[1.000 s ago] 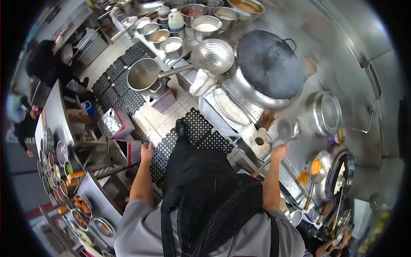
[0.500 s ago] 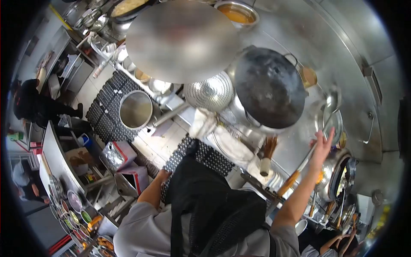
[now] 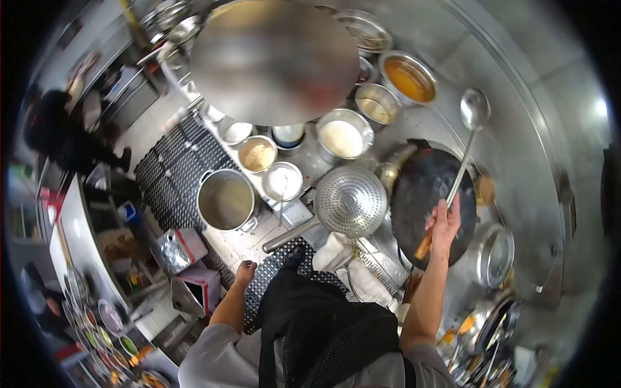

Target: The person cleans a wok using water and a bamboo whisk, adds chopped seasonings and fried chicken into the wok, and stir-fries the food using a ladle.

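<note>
The right hand (image 3: 444, 226), arm reaching far over the wok (image 3: 417, 187), has fingers clamped on the ladle (image 3: 475, 110); the left hand (image 3: 245, 271) hangs low, fingers curled together.

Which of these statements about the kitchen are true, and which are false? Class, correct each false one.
1. The right hand grips a ladle. True.
2. In this view, the strainer lies between the dark wok and the deep pot. True.
3. The ladle's bowl is down inside the wok. False: it shows beyond the wok's edge.
4. The left hand holds a towel. False: no towel is in the left hand.
5. Orange liquid is in a metal bowl. True.
</note>
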Demonstrator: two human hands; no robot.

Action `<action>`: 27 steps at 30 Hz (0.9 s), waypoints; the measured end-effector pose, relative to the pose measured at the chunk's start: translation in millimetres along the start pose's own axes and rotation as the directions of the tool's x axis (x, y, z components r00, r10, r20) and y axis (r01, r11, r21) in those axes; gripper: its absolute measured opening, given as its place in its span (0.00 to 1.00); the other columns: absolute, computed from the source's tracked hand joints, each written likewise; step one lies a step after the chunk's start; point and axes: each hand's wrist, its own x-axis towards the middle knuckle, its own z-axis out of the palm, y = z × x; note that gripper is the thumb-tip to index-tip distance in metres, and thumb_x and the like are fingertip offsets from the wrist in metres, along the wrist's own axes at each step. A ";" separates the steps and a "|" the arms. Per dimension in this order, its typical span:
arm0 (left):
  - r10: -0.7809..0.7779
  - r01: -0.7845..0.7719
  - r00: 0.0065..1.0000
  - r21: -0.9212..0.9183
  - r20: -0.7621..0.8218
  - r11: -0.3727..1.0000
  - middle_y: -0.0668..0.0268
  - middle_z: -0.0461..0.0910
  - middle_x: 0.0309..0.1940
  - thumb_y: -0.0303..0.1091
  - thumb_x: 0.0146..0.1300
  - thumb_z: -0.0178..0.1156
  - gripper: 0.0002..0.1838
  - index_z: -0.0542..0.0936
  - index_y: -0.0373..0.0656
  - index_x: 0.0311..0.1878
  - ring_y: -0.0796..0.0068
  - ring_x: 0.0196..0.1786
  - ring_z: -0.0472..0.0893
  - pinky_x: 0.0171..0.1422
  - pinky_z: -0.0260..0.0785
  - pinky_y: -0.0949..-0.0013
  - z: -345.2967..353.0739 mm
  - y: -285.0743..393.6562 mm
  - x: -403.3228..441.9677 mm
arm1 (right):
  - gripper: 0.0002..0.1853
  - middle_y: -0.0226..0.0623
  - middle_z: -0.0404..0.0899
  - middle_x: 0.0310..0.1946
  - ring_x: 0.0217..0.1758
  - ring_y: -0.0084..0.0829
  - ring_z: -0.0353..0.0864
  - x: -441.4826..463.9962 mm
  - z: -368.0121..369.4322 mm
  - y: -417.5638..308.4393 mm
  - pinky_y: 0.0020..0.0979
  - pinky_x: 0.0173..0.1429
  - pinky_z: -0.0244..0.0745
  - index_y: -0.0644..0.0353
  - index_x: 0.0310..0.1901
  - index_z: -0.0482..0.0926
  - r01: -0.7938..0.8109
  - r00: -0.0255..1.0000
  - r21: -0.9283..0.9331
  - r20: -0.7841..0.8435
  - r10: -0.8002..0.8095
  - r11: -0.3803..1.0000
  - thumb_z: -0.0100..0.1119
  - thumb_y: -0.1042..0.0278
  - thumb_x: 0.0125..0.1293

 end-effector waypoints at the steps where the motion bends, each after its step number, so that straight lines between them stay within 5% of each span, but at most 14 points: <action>1: -0.031 0.029 0.999 -0.043 -0.035 0.999 0.47 0.87 0.50 0.47 0.67 0.67 0.28 0.81 0.31 0.59 0.54 0.54 0.86 0.61 0.77 0.57 -2.5 -9.4 -1.9 | 0.33 0.24 0.69 0.26 0.20 0.16 0.67 0.8 5.1 3.6 0.22 0.21 0.64 0.51 0.81 0.59 -0.050 0.998 0.007 -0.026 0.050 0.999 0.58 0.63 0.79; 3: 0.012 -0.008 1.000 0.291 -0.014 0.957 0.43 0.86 0.51 0.50 0.68 0.63 0.28 0.84 0.30 0.54 0.47 0.56 0.85 0.64 0.76 0.54 -17.3 -17.6 -25.4 | 0.31 0.25 0.71 0.28 0.21 0.18 0.68 5.7 14.6 20.5 0.22 0.21 0.63 0.48 0.78 0.63 -0.113 0.990 -0.014 -0.084 0.112 0.993 0.60 0.66 0.77; 4: 0.263 -0.276 0.959 0.535 0.102 0.799 0.42 0.86 0.51 0.55 0.66 0.62 0.30 0.85 0.32 0.52 0.43 0.58 0.84 0.65 0.75 0.51 -3.3 -95.0 33.8 | 0.31 0.28 0.72 0.29 0.22 0.19 0.69 9.6 15.3 30.8 0.22 0.21 0.63 0.49 0.78 0.63 -0.134 0.986 -0.057 -0.112 0.127 0.989 0.60 0.65 0.77; 5: 0.090 -0.205 0.975 0.661 0.205 0.722 0.43 0.86 0.50 0.58 0.66 0.61 0.30 0.87 0.35 0.50 0.42 0.58 0.84 0.64 0.76 0.50 -5.0 -93.7 34.2 | 0.30 0.29 0.73 0.29 0.22 0.20 0.69 20.4 4.4 47.4 0.23 0.21 0.63 0.51 0.77 0.64 -0.114 0.991 -0.059 -0.073 0.110 0.992 0.60 0.65 0.77; 6: -0.151 0.139 0.988 0.393 0.001 0.909 0.42 0.86 0.49 0.60 0.64 0.61 0.30 0.88 0.38 0.45 0.42 0.57 0.84 0.62 0.76 0.49 -10.0 -73.5 7.9 | 0.29 0.30 0.73 0.29 0.22 0.20 0.68 21.8 2.7 51.9 0.24 0.21 0.62 0.52 0.77 0.65 -0.108 0.991 -0.097 -0.088 0.099 0.989 0.59 0.65 0.77; 9: -0.141 0.167 0.983 0.239 -0.122 0.957 0.39 0.84 0.55 0.54 0.64 0.61 0.30 0.83 0.35 0.56 0.41 0.58 0.83 0.64 0.76 0.48 -17.8 -40.3 -28.3 | 0.33 0.32 0.74 0.31 0.25 0.22 0.69 13.5 -11.2 46.6 0.26 0.25 0.66 0.53 0.79 0.63 -0.045 0.999 -0.172 -0.020 0.042 0.984 0.62 0.64 0.77; 11: -0.047 0.063 0.984 0.090 -0.175 0.994 0.38 0.84 0.53 0.51 0.65 0.60 0.28 0.84 0.33 0.53 0.41 0.59 0.83 0.65 0.75 0.48 -10.3 -48.8 -31.0 | 0.32 0.33 0.77 0.35 0.31 0.26 0.75 11.9 -42.3 54.9 0.29 0.33 0.73 0.56 0.78 0.64 0.002 0.999 -0.294 -0.034 -0.012 0.956 0.63 0.62 0.76; 15: 0.026 -0.048 0.944 -0.058 -0.327 0.997 0.39 0.84 0.54 0.49 0.64 0.59 0.27 0.83 0.33 0.54 0.43 0.61 0.82 0.67 0.74 0.50 4.3 -49.0 -70.5 | 0.31 0.34 0.78 0.39 0.35 0.27 0.76 -3.4 -78.5 80.4 0.31 0.38 0.73 0.57 0.77 0.66 0.049 0.999 -0.460 0.033 -0.038 0.887 0.62 0.61 0.76; 21: -0.020 0.017 0.939 -0.011 -0.344 1.000 0.40 0.82 0.57 0.47 0.63 0.62 0.27 0.82 0.34 0.57 0.42 0.61 0.81 0.68 0.74 0.52 15.8 -117.7 -141.5 | 0.30 0.36 0.78 0.44 0.42 0.30 0.76 -42.2 -121.9 128.4 0.32 0.45 0.72 0.58 0.75 0.68 0.089 0.979 -0.531 0.202 0.024 0.843 0.62 0.59 0.76; 23: -0.056 0.135 0.868 0.126 -0.493 0.983 0.40 0.79 0.60 0.44 0.65 0.60 0.27 0.79 0.32 0.59 0.41 0.63 0.80 0.70 0.73 0.49 36.3 -150.5 -154.7 | 0.29 0.37 0.79 0.46 0.44 0.31 0.77 -56.6 -136.0 144.3 0.33 0.47 0.72 0.59 0.74 0.69 0.091 0.969 -0.537 0.240 0.049 0.839 0.62 0.58 0.76; 27: 0.182 -0.126 0.885 0.155 -0.429 0.980 0.40 0.77 0.58 0.39 0.65 0.58 0.22 0.78 0.34 0.56 0.38 0.66 0.75 0.73 0.67 0.45 62.1 -121.9 -210.8 | 0.29 0.38 0.79 0.50 0.48 0.33 0.77 -84.0 -170.6 172.0 0.34 0.52 0.72 0.60 0.73 0.71 0.071 0.955 -0.570 0.276 0.109 0.818 0.61 0.57 0.76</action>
